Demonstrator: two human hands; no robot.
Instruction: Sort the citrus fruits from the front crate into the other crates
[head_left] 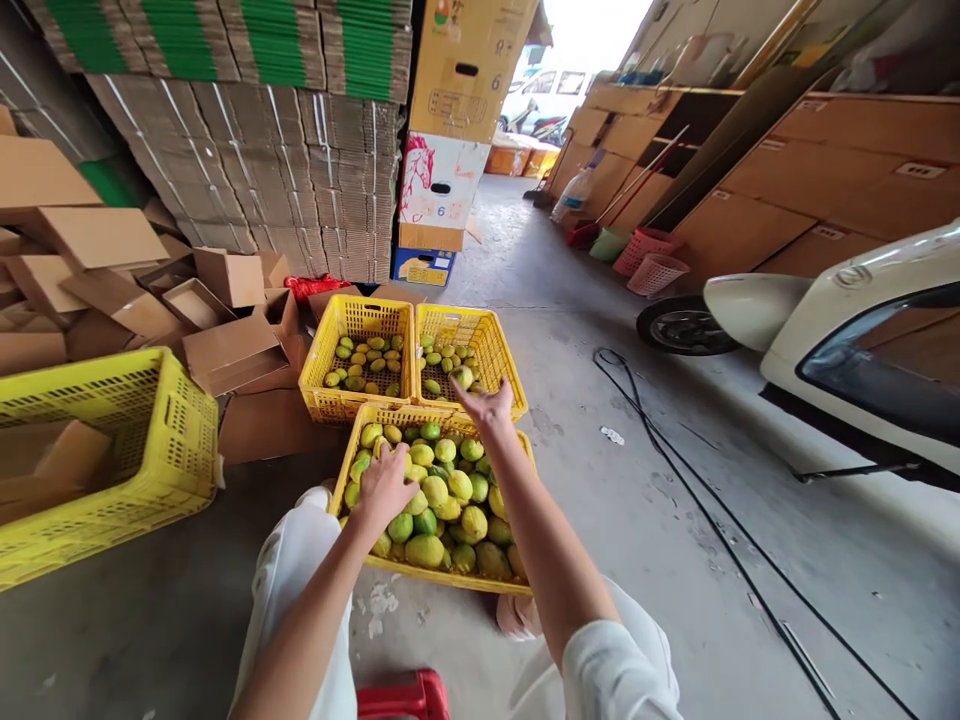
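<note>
The right hand (491,402) is held spread, forearm outstretched, over the yellow latticed plastic crate (495,345) at centre. The left hand (388,487) is laid on oval, yellow-green fruits (435,491) in the yellow plastic front crate (442,579), lower centre; whether one is gripped cannot be told. Firm, light, bruisable fruit is judged, best cupped around the middle.

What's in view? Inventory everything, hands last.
Near crate: one, yellow, centre
Far crates: two, yellow, beyond it
Left crate: one, yellow, left
Fruit: many, green-yellow, near and far crates
Loose cartons: many, brown, left
Stacked cardboard: many, brown-green, upper left
Printed boxes: several, multicoloured, upper centre
Baskets: two, pink, upper right
Cable: count unclear, black, right floor
Vehicle: one, white, right
Left hand: one, bare, at near crate's fruit
Right hand: one, bare, over right far crate
</note>
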